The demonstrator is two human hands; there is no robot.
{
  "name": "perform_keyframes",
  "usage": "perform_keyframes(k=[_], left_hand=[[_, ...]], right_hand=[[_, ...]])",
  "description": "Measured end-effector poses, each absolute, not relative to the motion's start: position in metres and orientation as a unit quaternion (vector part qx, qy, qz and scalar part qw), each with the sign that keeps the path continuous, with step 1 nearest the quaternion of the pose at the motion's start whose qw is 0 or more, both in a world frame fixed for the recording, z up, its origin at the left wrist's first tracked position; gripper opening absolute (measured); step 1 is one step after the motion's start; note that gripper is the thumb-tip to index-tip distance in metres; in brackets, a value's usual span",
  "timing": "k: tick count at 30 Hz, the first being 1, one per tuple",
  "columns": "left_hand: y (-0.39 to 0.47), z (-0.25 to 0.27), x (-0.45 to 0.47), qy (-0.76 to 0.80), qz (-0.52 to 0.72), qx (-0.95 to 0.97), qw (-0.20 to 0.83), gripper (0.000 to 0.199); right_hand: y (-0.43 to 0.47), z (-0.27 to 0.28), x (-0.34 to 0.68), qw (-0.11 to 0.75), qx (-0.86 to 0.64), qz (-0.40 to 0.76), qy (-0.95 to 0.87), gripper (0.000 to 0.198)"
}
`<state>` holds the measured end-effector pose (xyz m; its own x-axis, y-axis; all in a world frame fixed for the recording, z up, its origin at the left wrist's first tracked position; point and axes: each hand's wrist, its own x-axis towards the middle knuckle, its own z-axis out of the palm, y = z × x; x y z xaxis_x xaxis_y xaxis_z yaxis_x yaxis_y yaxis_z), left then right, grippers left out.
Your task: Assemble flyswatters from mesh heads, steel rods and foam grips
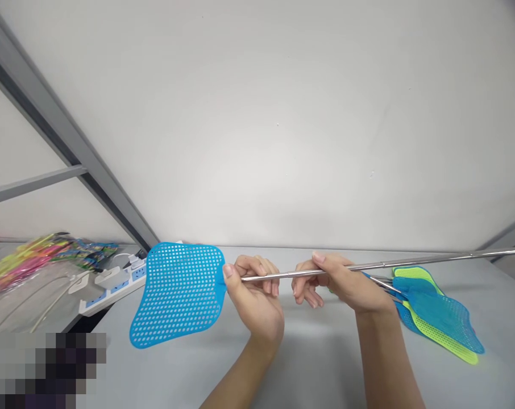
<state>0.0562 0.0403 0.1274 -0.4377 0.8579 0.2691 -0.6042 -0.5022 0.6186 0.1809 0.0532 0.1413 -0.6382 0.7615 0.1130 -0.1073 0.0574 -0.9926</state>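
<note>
A blue fly swatter (181, 292) with a perforated head is held up level above the table, its head to the left. My left hand (257, 295) is closed round the neck, where the head meets the metal rod, thumb on top. Farther along the thin silver telescopic rod, my right hand (334, 281) grips it between thumb and fingers. The extended rod runs on past the right edge of the view, so its far end is hidden. Behind my right wrist, several blue and green fly swatters (445, 315) lie stacked on the table.
On the left, a white power strip (115, 292) with plugs and cables lies beside clear-bagged colourful items (31, 261). A grey metal frame post (70, 130) slants along the left, against the pale wall (283, 125). The grey tabletop (317, 352) stretches beneath my hands.
</note>
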Motion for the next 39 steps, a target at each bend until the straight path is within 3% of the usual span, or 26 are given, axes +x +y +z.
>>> perform_keyframes(k=[15,21,39], left_hand=[[0.045,0.121,0.054,0.359,0.739,0.342,0.456,0.041],[0.047,0.123,0.052,0.336,0.702,0.41,0.476,0.043],[0.042,0.119,0.058,0.34,0.658,0.379,0.555,0.046]], right_hand=[[0.057,0.132,0.172,0.346,-0.258,0.651,-0.625,0.048],[0.059,0.127,0.172,0.35,-0.253,0.651,-0.624,0.048],[0.064,0.127,0.16,0.357,-0.233,0.684,-0.592,0.042]])
